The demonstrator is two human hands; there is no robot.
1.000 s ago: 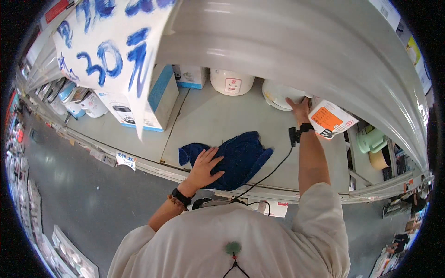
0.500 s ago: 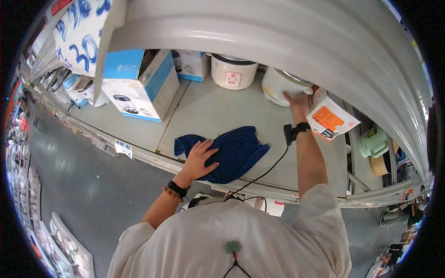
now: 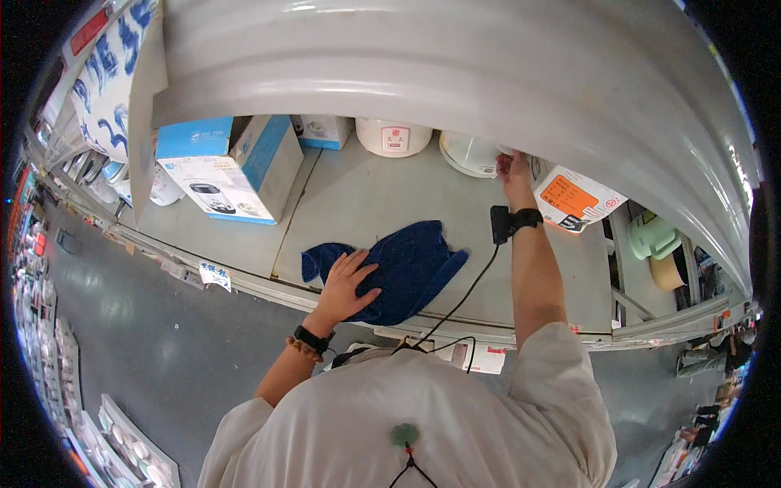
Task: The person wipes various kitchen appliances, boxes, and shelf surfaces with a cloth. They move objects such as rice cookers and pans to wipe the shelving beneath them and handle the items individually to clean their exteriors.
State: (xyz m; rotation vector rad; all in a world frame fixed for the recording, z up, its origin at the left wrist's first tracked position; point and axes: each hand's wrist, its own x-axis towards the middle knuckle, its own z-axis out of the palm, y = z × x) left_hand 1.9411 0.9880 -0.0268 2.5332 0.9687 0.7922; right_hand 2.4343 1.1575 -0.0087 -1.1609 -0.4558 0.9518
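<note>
We rest our left hand (image 3: 346,289) on a dark blue cloth (image 3: 415,272), palm down and fingers spread; it presses flat without pinching the fabric. The cloth lies rumpled at the front edge of the grey shelf (image 3: 350,195), about midway along it, with one corner poking out to the left of our fingers.

Our right hand (image 3: 512,172) reaches deeper, toward the back right corner, fingers curled beside the right side of a white rice cooker (image 3: 462,153). The rim of the upper shelf (image 3: 439,77) hides part of both, so we cannot tell whether the fingers grasp anything there. A black strap (image 3: 527,218) circles our right wrist, and a black cable (image 3: 472,291) runs from its module toward our body.

To the left of that cooker, farther from the front edge than the cloth, stands a second rice cooker (image 3: 373,140) with a pink-edged panel. A blue-and-white carton (image 3: 268,199) stands left of the shelf's seam, its printed side facing the front edge. Near the right edge, just beside our right wrist, a white box (image 3: 604,195) with an orange label sits at a slant. Beyond that edge we see a pale green container (image 3: 653,236).
</note>
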